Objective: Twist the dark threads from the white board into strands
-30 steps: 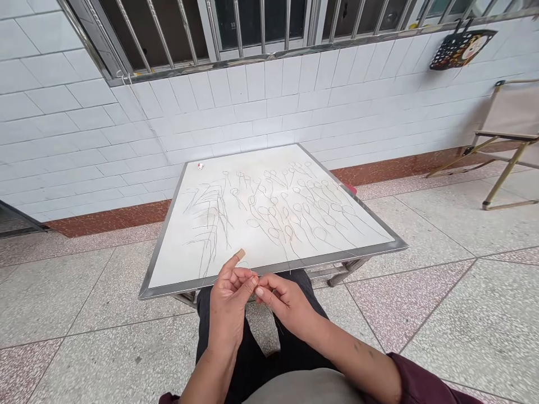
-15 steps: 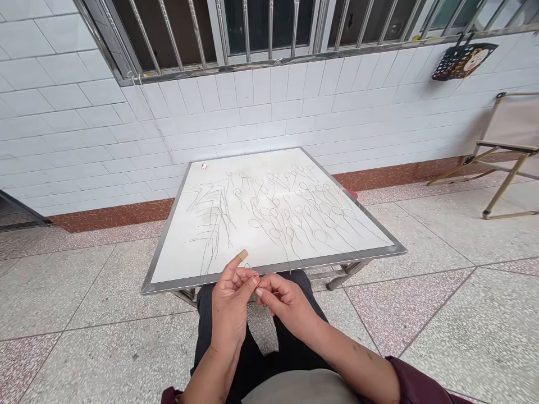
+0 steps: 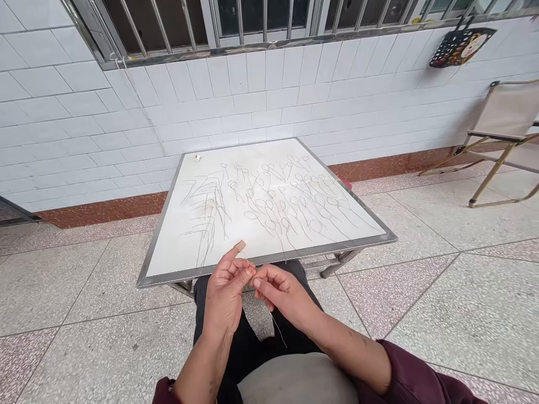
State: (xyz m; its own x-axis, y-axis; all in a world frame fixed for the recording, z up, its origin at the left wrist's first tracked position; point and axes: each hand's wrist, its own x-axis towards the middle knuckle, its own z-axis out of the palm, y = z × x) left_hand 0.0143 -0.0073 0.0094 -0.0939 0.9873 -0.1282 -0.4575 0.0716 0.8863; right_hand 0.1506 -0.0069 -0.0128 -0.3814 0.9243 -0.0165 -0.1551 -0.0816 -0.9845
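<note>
Over my lap, at the table's near edge, my left hand (image 3: 227,286) and my right hand (image 3: 282,292) meet fingertip to fingertip. Both pinch a thin wire (image 3: 279,330), whose tail hangs below my right hand; a small bend of it shows above my left fingers. The exact grip point is hidden by the fingers. My left index finger, with a tan wrap (image 3: 240,246) on its tip, points up and away. On the white table (image 3: 168,258) lie several thin wires with looped ends (image 3: 251,215), and at the left several bent wires without loops (image 3: 206,231).
A small white and red object (image 3: 197,158) sits at the table's far left corner. Behind is a tiled wall (image 3: 252,95) under a barred window (image 3: 265,22). A folding chair (image 3: 503,118) stands at the right, with a patterned bag (image 3: 461,47) hanging above.
The view has shifted slightly, so the table sits a little higher and further left. Both hands keep their pinch; the wire's tail now swings out to the right below my right hand.
</note>
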